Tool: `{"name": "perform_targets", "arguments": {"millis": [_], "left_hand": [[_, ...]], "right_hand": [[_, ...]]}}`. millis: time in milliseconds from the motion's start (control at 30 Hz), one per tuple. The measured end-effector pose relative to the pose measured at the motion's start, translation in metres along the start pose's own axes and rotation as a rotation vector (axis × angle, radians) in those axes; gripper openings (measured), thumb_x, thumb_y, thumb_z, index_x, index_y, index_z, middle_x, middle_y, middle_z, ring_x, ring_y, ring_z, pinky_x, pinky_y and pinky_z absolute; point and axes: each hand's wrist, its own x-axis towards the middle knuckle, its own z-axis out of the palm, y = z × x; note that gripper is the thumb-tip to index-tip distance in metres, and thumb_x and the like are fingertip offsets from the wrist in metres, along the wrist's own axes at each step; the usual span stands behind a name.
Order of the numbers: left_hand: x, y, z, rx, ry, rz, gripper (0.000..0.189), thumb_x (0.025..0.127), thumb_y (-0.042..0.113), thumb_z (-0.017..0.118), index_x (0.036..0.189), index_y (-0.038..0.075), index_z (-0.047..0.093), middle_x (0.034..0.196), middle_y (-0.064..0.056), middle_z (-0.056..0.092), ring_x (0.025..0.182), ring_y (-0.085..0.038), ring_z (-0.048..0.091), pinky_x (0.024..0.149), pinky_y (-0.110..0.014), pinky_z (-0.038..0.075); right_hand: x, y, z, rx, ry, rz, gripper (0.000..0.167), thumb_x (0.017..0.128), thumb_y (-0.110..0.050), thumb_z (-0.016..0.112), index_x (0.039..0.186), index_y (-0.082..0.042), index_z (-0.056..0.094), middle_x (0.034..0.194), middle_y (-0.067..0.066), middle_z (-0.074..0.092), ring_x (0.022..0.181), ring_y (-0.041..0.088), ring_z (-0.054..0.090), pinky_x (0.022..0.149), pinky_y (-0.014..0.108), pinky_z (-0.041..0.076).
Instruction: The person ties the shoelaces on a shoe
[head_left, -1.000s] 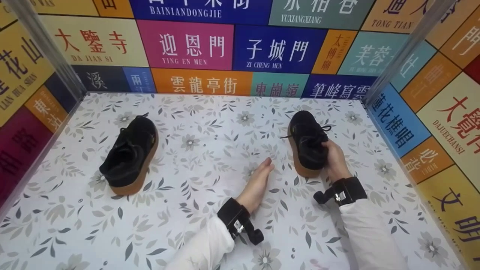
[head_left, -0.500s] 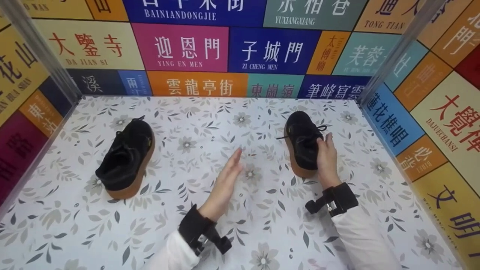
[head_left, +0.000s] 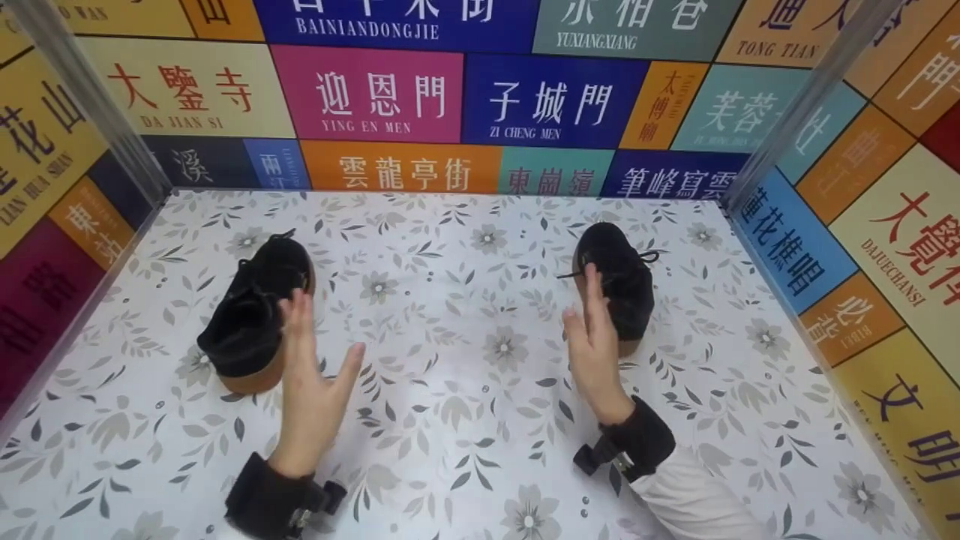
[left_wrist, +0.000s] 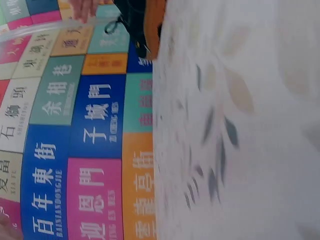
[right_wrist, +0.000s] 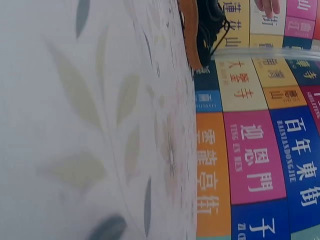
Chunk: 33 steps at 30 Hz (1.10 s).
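Two black lace-up shoes with tan soles stand upright and well apart. Above the floor beside the left shoe [head_left: 244,334] is my left hand [head_left: 311,397], fingers straight and thumb spread, overlapping the shoe's inner edge in the head view. My right hand [head_left: 596,367] hangs near the inner side of the right shoe [head_left: 630,292], fingers extended and nothing held. It hides part of that shoe's side; whether it touches cannot be told. In the left wrist view the right shoe's toe [left_wrist: 137,25] shows at the top; the right wrist view shows the left shoe's toe [right_wrist: 205,35].
A white sheet with leaf and flower print [head_left: 450,337] covers the surface. Colourful panels with Chinese characters [head_left: 367,94] rise at the back and both sides. Clear corner posts [head_left: 810,97] stand where these walls meet. Black wrist straps [head_left: 637,439] carry the cameras.
My left hand has moved left, towards the left shoe, and its thumb has spread. The right hand has left the right shoe's outer side and moved to its inner side. Both shoes stay put.
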Motion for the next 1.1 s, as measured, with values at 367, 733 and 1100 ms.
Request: {"name": "perform_targets", "arguments": {"millis": [367, 733, 1100], "left_hand": [[0.007, -0.059, -0.041, 0.123, 0.227, -0.313, 0.13, 0.075, 0.019, 0.09, 0.161, 0.004, -0.005, 0.168, -0.02, -0.015, 0.156, -0.035, -0.015, 0.127, -0.049, -0.008], [0.018, -0.095, -0.059, -0.091, 0.132, -0.691, 0.125, 0.08, 0.014, 0.086, 0.16, 0.006, -0.01, 0.169, -0.02, 0.004, 0.155, -0.032, 0.014, 0.129, -0.036, 0.012], [0.02, -0.102, -0.062, 0.032, 0.053, -0.749, 0.115, 0.078, 0.022, 0.087, 0.16, -0.002, 0.01, 0.164, -0.027, 0.023, 0.151, -0.04, 0.026, 0.127, -0.045, 0.021]], "right_hand": [[-0.042, -0.016, 0.054, 0.418, -0.38, 0.364, 0.061, 0.102, -0.003, 0.042, 0.157, 0.007, 0.017, 0.163, 0.027, 0.022, 0.153, 0.043, 0.021, 0.125, 0.051, 0.019], [-0.061, -0.024, 0.09, 0.712, -0.522, 0.753, 0.06, 0.105, -0.012, 0.034, 0.158, 0.005, 0.014, 0.165, 0.024, 0.023, 0.154, 0.038, 0.021, 0.128, 0.047, 0.017], [-0.063, -0.04, 0.106, 0.839, -0.492, 0.831, 0.053, 0.108, -0.016, 0.031, 0.156, 0.005, 0.024, 0.161, 0.024, 0.033, 0.151, 0.037, 0.031, 0.126, 0.046, 0.025]]}}
